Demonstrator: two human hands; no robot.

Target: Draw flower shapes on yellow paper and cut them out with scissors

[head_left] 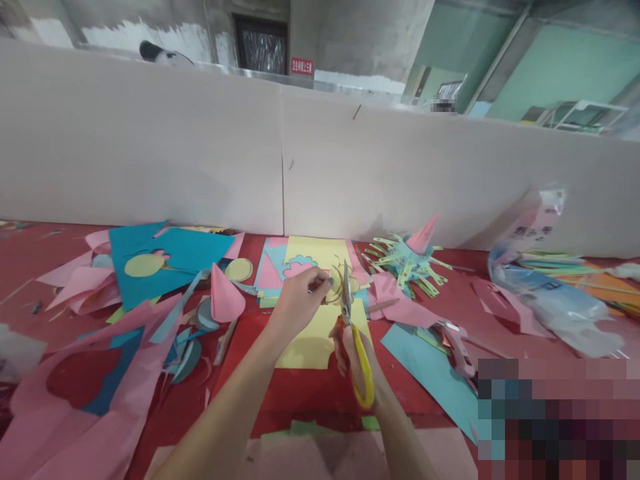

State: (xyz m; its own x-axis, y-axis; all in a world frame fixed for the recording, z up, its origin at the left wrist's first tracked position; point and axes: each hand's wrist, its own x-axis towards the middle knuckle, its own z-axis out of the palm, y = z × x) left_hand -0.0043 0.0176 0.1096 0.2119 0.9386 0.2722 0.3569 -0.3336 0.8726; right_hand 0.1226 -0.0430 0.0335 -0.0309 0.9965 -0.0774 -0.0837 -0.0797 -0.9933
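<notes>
My right hand [353, 350] is wrapped round a pair of scissors [364, 373] with yellow handles. Their metal blades point away from me, over thin curved yellow paper scraps [336, 283]. To their left, the fingers of my left hand [303, 293] are pinched together close to the scraps; what they hold, if anything, cannot be made out. Beneath both hands lies a yellow paper sheet [305, 350]. Just beyond my left hand are a pink scalloped cutout [299, 267] and another yellow sheet [317, 248].
Left are a pink paper cone [225, 297], a blue sheet [195, 250] and pink offcuts [135, 400]. Right are a fringed paper piece with a pink cone [413, 257], a glue gun [460, 350] and a plastic bag [560, 300]. A white partition [200, 153] stands behind.
</notes>
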